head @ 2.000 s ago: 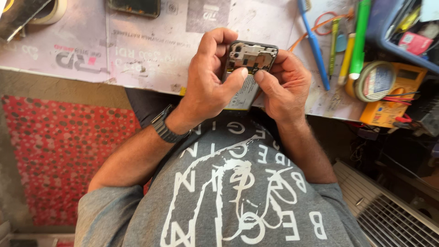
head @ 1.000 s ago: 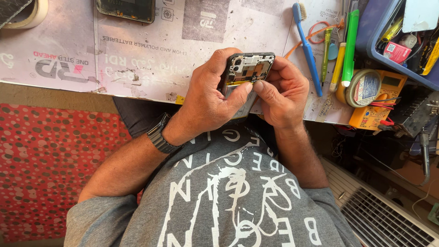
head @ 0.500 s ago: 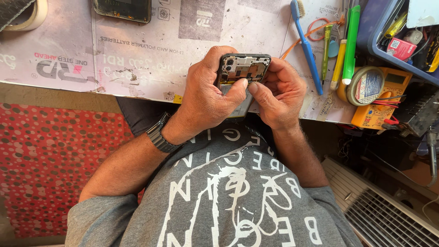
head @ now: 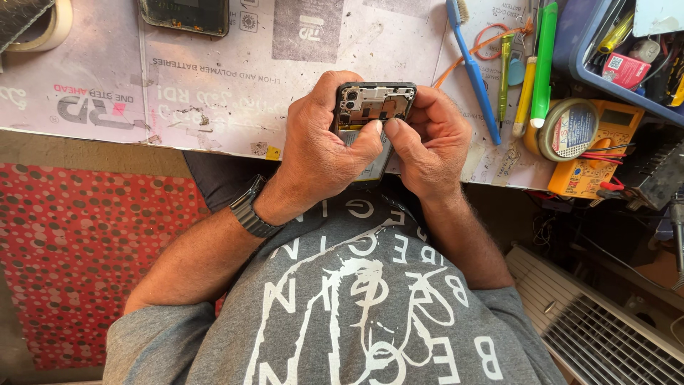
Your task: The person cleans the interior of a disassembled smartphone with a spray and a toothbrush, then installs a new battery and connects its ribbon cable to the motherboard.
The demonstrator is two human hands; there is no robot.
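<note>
An opened smartphone [head: 375,105] with its back cover off shows its inner boards and camera parts. My left hand [head: 329,146] wraps around its left side, thumb pressing on the middle of the phone. My right hand [head: 429,139] grips the right side, its thumb meeting the left thumb on the phone's inside. The phone is held just above the near edge of the white work mat [head: 214,78]. A dark watch [head: 253,210] sits on my left wrist.
A blue toothbrush [head: 470,64], green and yellow screwdrivers [head: 545,60], a round tin [head: 570,128] on a yellow multimeter [head: 598,157] and a blue parts tray [head: 605,43] lie at right. Another phone [head: 187,14] and a tape roll [head: 43,25] sit at the top left.
Both hands with the phone shifted slightly left and toward me in view. The thumbs have come together on the phone's middle.
</note>
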